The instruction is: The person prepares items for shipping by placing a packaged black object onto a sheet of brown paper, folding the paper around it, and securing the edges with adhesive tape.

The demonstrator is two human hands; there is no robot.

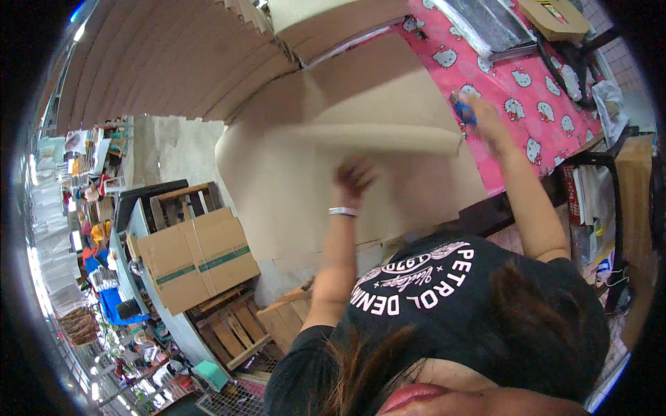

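A large brown cardboard sheet (319,208) lies in front of me, with a curved fold running across it. My left hand (355,182), a bracelet on its wrist, is over the middle of the sheet. Its fingers are smeared by motion, so I cannot make out whether they hold anything. To the right, past the sheet's edge, my right hand (489,125) is closed around a small blue object (463,111) with a dark end. Its exact kind is too blurred to tell. That hand is above a pink table cover (513,104) with white cartoon figures.
A tall stack of cardboard sheets (166,62) stands at the far left, beside another cardboard pile (333,21). A flattened carton (198,260) lies on wooden pallets (236,326) at left. A plastic-wrapped frame (485,28) and a brown box (555,17) sit far right.
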